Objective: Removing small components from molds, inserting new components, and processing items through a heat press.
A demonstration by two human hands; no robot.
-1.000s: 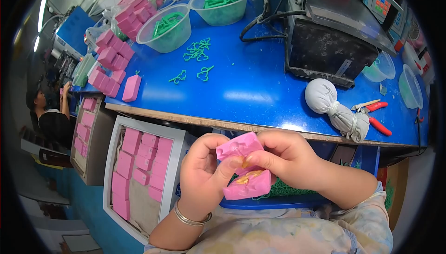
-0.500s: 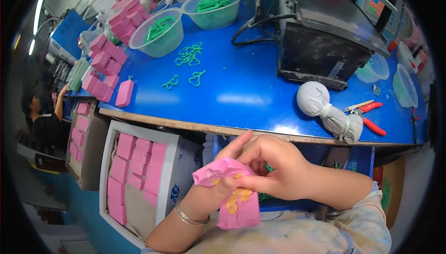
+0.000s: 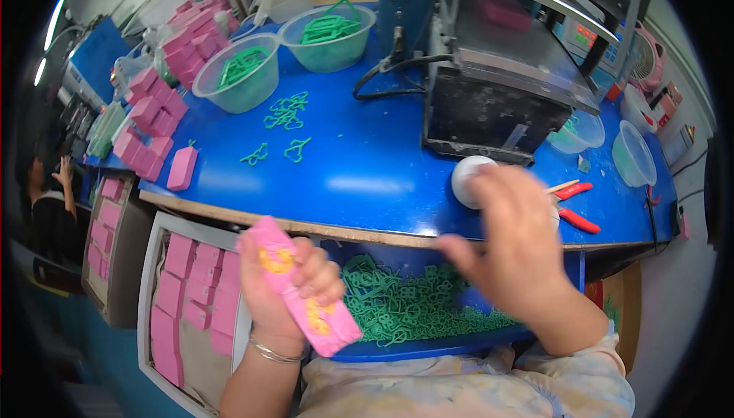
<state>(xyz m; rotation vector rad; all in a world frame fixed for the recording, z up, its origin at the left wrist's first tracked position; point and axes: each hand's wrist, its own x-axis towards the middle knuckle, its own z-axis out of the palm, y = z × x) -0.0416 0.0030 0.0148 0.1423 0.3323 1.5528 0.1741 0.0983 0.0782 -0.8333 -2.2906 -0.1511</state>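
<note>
My left hand point(image 3: 271, 288) is wrapped round a pink rubber-like mould point(image 3: 334, 326), bent so that its inner face with bright yellow patches shows. The mould is tilted in front of the table edge, above the drawer. My right hand point(image 3: 520, 238), a little blurred, is stretched out over a white cloth bundle point(image 3: 463, 181) with a rounded head. Its thumb stands apart from the fingers. The hand covers most of the bundle, and whether the fingertips touch it is hard to see. Just right of this hand lie red-handled pliers point(image 3: 579, 221) on the blue table point(image 3: 367, 189).
Below the table edge, an open blue drawer holds many small green pieces point(image 3: 428, 303). A white box point(image 3: 149, 296) of pink moulds stands left. Tubs point(image 3: 241, 85) of green pieces and stacked pink moulds point(image 3: 149, 112) stand behind; a black machine point(image 3: 489, 116) stands right. Another person point(image 3: 57, 212) is far left.
My right hand has left the mould and moved right to the cloth bundle. My left hand now grips the mould alone, further left. The view has shifted, and more of the drawer shows.
</note>
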